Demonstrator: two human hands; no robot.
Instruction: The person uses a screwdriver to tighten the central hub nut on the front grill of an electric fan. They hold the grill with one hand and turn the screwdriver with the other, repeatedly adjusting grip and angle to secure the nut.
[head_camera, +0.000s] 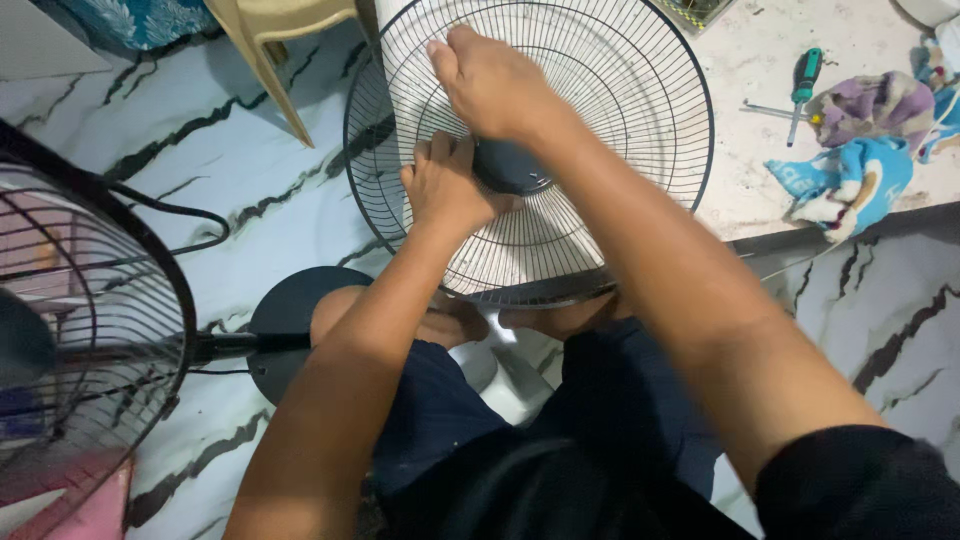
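Observation:
A round black wire fan guard (640, 90) stands upright in front of me, with a dark round hub (510, 165) at its middle. My left hand (443, 185) grips the guard's wires just left of the hub. My right hand (490, 85) rests on the guard above the hub, fingers curled over the wires. Behind the guard, white fan blades show through the wires. My knees and dark shorts are below the guard.
A second fan with a black guard (90, 330) lies at the left, its pole leading to a dark round base (285, 310). A green-handled screwdriver (802, 85) and coloured cloths (850, 170) lie at the upper right. A beige plastic chair leg (265, 70) stands behind.

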